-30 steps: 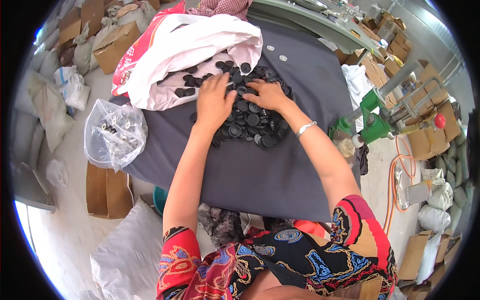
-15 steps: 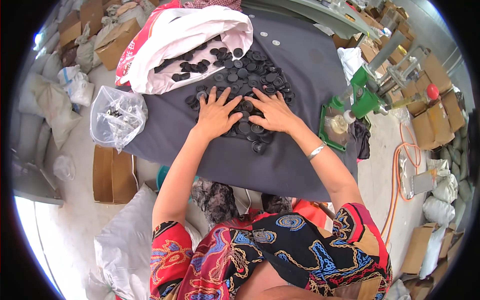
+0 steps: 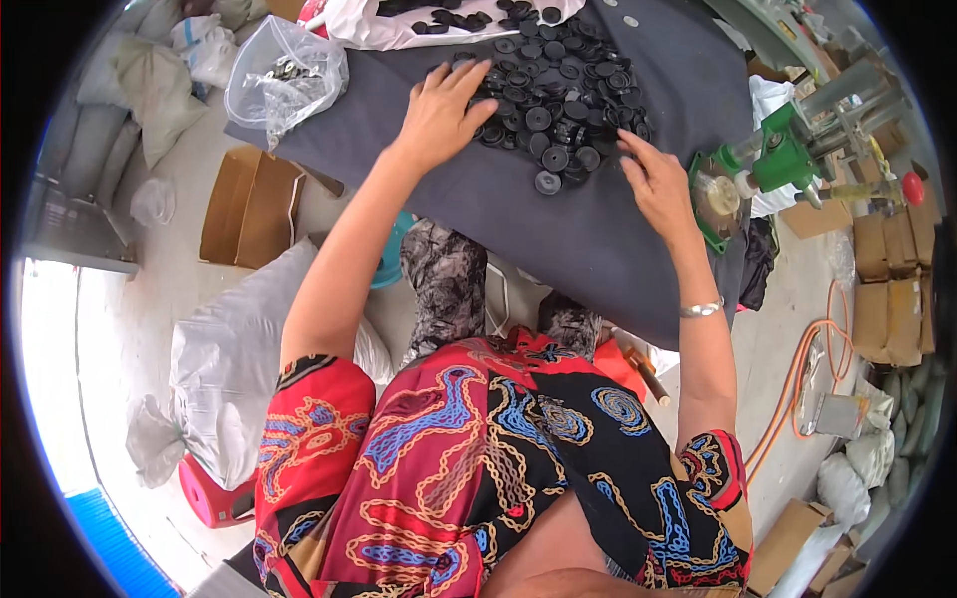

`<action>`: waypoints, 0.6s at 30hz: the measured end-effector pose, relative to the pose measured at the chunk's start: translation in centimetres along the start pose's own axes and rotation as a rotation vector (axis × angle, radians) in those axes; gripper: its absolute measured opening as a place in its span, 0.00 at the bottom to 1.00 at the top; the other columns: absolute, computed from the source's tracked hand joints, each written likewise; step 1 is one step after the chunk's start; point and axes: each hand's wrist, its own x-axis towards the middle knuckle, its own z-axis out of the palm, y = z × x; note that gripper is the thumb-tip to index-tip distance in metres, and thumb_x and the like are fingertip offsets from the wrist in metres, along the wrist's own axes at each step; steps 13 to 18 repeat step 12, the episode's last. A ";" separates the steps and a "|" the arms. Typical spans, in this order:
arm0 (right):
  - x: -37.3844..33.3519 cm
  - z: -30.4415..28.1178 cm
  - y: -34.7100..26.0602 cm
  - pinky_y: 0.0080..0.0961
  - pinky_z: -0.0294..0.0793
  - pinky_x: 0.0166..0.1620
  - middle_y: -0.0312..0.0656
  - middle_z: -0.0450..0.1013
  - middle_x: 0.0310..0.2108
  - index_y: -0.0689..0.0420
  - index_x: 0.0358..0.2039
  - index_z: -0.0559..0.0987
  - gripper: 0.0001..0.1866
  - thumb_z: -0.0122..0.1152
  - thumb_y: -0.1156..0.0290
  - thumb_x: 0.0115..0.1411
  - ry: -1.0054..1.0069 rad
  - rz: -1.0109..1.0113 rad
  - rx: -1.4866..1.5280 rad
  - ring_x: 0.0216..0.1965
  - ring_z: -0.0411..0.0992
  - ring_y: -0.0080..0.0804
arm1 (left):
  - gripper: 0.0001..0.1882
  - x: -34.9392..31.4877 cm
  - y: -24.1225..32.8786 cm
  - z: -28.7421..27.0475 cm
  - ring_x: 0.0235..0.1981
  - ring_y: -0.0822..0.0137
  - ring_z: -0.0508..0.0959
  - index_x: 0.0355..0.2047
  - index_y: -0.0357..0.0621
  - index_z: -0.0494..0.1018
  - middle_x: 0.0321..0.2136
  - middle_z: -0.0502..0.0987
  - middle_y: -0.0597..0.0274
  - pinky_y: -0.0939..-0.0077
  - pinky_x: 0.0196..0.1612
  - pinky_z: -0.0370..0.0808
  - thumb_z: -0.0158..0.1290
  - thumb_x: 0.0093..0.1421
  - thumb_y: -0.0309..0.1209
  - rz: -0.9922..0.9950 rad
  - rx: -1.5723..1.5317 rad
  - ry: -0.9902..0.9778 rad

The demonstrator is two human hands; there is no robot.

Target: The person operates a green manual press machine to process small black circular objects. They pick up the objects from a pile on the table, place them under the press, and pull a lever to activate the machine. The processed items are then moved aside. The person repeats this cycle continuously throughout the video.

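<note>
A heap of black round plastic caps (image 3: 558, 75) lies on a dark grey cloth-covered table (image 3: 558, 239), and a few caps sit loose at its near edge. At the heap's left side is my left hand (image 3: 439, 112), open with fingers apart and nothing in it; its fingertips are at the outer caps. My right hand (image 3: 658, 184) is at the right side, fingers apart and slightly bent, with the index fingertip at the outermost caps. Behind the heap, the mouth of a white sack (image 3: 359, 25) holds more of the caps.
On the table's left edge sits a clear plastic bag (image 3: 289, 85) of small metallic-looking parts. A green hand-press device (image 3: 788, 149) with a red knob stands at the right. Below the table are a cardboard box (image 3: 249, 207), a teal basin (image 3: 394, 254) and a white sack (image 3: 229, 344).
My hands have moved apart, from on top of the caps to the heap's left and right sides. The whole view has shifted, so the table appears higher in the picture.
</note>
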 end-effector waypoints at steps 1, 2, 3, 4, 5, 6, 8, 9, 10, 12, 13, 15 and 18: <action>-1.1 -0.7 -0.3 0.34 0.68 0.47 0.43 0.78 0.38 0.53 0.50 0.76 0.16 0.56 0.69 0.61 0.049 0.005 0.012 0.38 0.75 0.40 | 0.30 -1.1 1.2 -0.1 0.62 0.39 0.60 0.64 0.49 0.60 0.62 0.64 0.52 0.46 0.61 0.57 0.47 0.64 0.47 -0.002 0.021 -0.012; -2.6 -1.4 -1.1 0.32 0.69 0.42 0.43 0.77 0.33 0.56 0.45 0.77 0.12 0.56 0.72 0.61 0.138 -0.003 -0.002 0.32 0.74 0.41 | 0.30 -2.6 2.2 0.1 0.62 0.39 0.60 0.63 0.49 0.61 0.61 0.64 0.50 0.46 0.61 0.57 0.46 0.65 0.47 -0.007 0.046 -0.015; -4.4 -1.9 -1.5 0.30 0.69 0.38 0.42 0.75 0.30 0.57 0.42 0.78 0.10 0.56 0.72 0.61 0.145 0.054 0.086 0.30 0.73 0.42 | 0.29 -4.2 3.0 0.5 0.62 0.40 0.60 0.63 0.49 0.61 0.61 0.64 0.49 0.46 0.61 0.57 0.46 0.65 0.47 -0.017 0.069 -0.010; -6.7 -2.3 -1.9 0.29 0.69 0.34 0.42 0.74 0.27 0.59 0.40 0.78 0.08 0.56 0.72 0.61 0.157 0.113 0.169 0.27 0.72 0.42 | 0.30 -5.7 3.6 1.3 0.62 0.40 0.60 0.63 0.48 0.61 0.61 0.64 0.48 0.46 0.61 0.56 0.45 0.65 0.47 -0.052 0.068 0.012; -9.2 -2.8 -2.7 0.29 0.67 0.28 0.43 0.71 0.23 0.61 0.33 0.77 0.05 0.54 0.74 0.61 0.170 0.177 0.176 0.23 0.70 0.41 | 0.30 -6.8 4.2 2.2 0.62 0.40 0.60 0.63 0.47 0.61 0.60 0.64 0.46 0.46 0.61 0.56 0.45 0.65 0.48 -0.081 0.065 0.030; -11.9 -3.2 -3.4 0.33 0.65 0.26 0.44 0.68 0.20 0.61 0.27 0.75 0.06 0.53 0.76 0.60 0.165 0.172 0.128 0.21 0.68 0.42 | 0.31 -7.3 4.9 2.6 0.62 0.40 0.60 0.63 0.46 0.61 0.60 0.64 0.46 0.45 0.61 0.56 0.46 0.64 0.48 -0.108 0.161 0.009; -18.8 -2.3 -3.5 0.34 0.63 0.24 0.46 0.67 0.20 0.61 0.23 0.71 0.08 0.53 0.77 0.59 0.164 0.221 0.135 0.20 0.67 0.44 | 0.33 -6.9 5.3 2.8 0.60 0.37 0.62 0.60 0.41 0.64 0.58 0.65 0.42 0.40 0.59 0.57 0.51 0.60 0.49 -0.164 0.142 0.107; -22.9 -1.3 -3.6 0.36 0.65 0.26 0.47 0.67 0.20 0.61 0.23 0.71 0.07 0.54 0.76 0.58 0.100 0.361 0.075 0.22 0.68 0.45 | 0.33 -7.0 5.1 3.0 0.60 0.37 0.62 0.59 0.41 0.64 0.58 0.65 0.42 0.40 0.60 0.56 0.51 0.60 0.49 -0.177 0.158 0.121; -25.9 0.2 -3.7 0.39 0.65 0.34 0.49 0.67 0.20 0.62 0.23 0.71 0.07 0.55 0.76 0.58 0.119 0.370 0.098 0.24 0.68 0.45 | 0.32 -7.2 4.9 3.2 0.59 0.38 0.62 0.58 0.41 0.65 0.58 0.66 0.42 0.40 0.60 0.56 0.52 0.59 0.49 -0.196 0.174 0.138; -26.3 2.4 -2.1 0.42 0.66 0.42 0.52 0.67 0.20 0.62 0.23 0.71 0.08 0.57 0.75 0.57 0.093 0.309 0.156 0.27 0.69 0.45 | 0.30 -8.1 4.9 2.3 0.59 0.40 0.63 0.55 0.40 0.69 0.57 0.67 0.44 0.45 0.60 0.58 0.54 0.58 0.47 -0.298 0.230 0.149; -26.3 2.4 -2.1 0.42 0.66 0.42 0.52 0.67 0.20 0.62 0.23 0.71 0.08 0.57 0.75 0.57 0.093 0.309 0.156 0.27 0.69 0.45 | 0.30 -8.1 4.9 2.3 0.59 0.40 0.63 0.55 0.40 0.69 0.57 0.67 0.44 0.45 0.60 0.58 0.54 0.58 0.47 -0.298 0.230 0.149; -26.3 2.4 -2.1 0.42 0.66 0.42 0.52 0.67 0.20 0.62 0.23 0.71 0.08 0.57 0.75 0.57 0.093 0.309 0.156 0.27 0.69 0.45 | 0.30 -8.1 4.9 2.3 0.59 0.40 0.63 0.55 0.40 0.69 0.57 0.67 0.44 0.45 0.60 0.58 0.54 0.58 0.47 -0.298 0.230 0.149; -26.3 2.4 -2.1 0.42 0.66 0.42 0.52 0.67 0.20 0.62 0.23 0.71 0.08 0.57 0.75 0.57 0.093 0.309 0.156 0.27 0.69 0.45 | 0.30 -8.1 4.9 2.3 0.59 0.40 0.63 0.55 0.40 0.69 0.57 0.67 0.44 0.45 0.60 0.58 0.54 0.58 0.47 -0.298 0.230 0.149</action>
